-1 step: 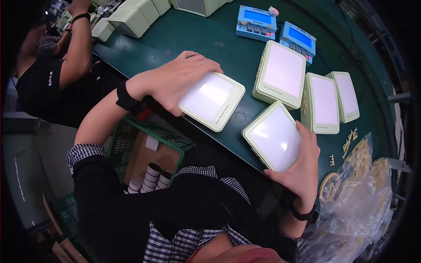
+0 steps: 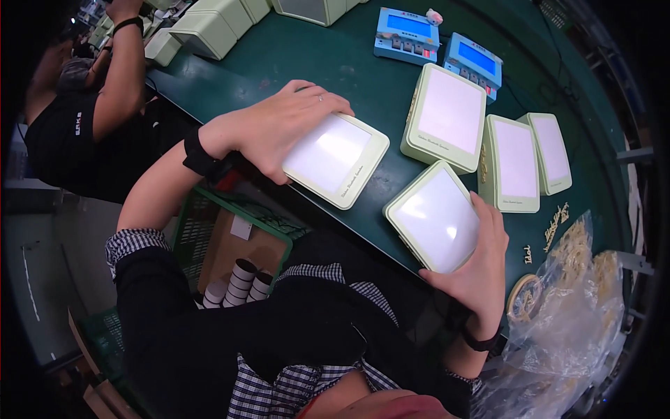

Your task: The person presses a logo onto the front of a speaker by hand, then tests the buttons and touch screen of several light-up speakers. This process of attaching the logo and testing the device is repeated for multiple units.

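My left hand (image 2: 289,129) is wrapped over the left end of a pale green, box-shaped speaker (image 2: 338,153) with a glossy white front panel facing up. It rests on the green table (image 2: 279,66) close to the front edge. My right hand (image 2: 481,262) grips a second speaker (image 2: 436,216) of the same kind, thumb at the near corner and fingers along the right side. This one sits turned at an angle, its near corner by the table edge. Between the two speakers is a narrow gap. The undersides of both are hidden.
Three like speakers (image 2: 450,112) stand beyond my right hand. Two blue devices with screens (image 2: 408,31) are behind them. Gold letter pieces (image 2: 555,227) and a clear plastic bag (image 2: 558,314) lie right. A green crate (image 2: 283,244) holds white-and-black cylinders. A co-worker's arm (image 2: 122,84) is at left.
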Available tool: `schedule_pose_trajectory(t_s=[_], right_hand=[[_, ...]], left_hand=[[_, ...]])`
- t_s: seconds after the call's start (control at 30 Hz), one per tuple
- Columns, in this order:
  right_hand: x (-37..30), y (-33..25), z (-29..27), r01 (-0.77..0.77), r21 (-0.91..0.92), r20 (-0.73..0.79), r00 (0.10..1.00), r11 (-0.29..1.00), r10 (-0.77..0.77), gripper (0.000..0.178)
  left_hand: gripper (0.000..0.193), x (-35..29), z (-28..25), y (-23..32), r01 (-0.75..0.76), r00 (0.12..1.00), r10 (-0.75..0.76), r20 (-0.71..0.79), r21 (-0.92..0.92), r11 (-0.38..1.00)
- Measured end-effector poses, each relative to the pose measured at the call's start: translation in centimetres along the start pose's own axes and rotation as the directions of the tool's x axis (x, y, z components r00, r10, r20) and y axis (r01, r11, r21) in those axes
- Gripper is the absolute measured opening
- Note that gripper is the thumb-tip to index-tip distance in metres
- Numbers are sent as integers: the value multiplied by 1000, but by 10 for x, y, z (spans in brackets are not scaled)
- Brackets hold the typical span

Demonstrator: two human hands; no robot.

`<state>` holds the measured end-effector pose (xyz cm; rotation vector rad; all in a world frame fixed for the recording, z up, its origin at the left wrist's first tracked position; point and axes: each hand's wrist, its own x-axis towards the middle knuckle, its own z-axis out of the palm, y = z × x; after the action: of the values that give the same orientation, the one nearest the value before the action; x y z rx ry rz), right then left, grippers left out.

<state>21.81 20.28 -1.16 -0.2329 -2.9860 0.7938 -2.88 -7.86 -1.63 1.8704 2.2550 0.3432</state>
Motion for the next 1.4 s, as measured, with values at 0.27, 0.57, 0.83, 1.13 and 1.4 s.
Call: schedule_pose_trajectory(t_s=[0.27, 0.57, 0.83, 1.13, 1.4], right_hand=[[-3, 2, 0, -11, -12, -7, 1000, 1000, 11, 115], [-3, 2, 3, 10, 13, -44, 999, 1000, -9, 112], [-20, -12, 15, -1, -3, -163, 987, 1000, 0, 106], [-35, -34, 35, -22, -189, -328, 944, 982, -42, 100], [-35, -22, 17, 28, -35, -205, 978, 999, -35, 107]], left_hand=[[105, 9, -2, -2, -41, 998, 42, 51, -17, 999], [105, 21, -11, -2, -40, 986, 46, 162, -38, 998], [105, 35, -44, 40, 54, 976, -81, 204, 134, 989], [81, 78, -50, 71, -63, 998, 69, 2, 428, 902], [103, 143, -27, 83, 431, 902, -430, -34, 109, 896]])
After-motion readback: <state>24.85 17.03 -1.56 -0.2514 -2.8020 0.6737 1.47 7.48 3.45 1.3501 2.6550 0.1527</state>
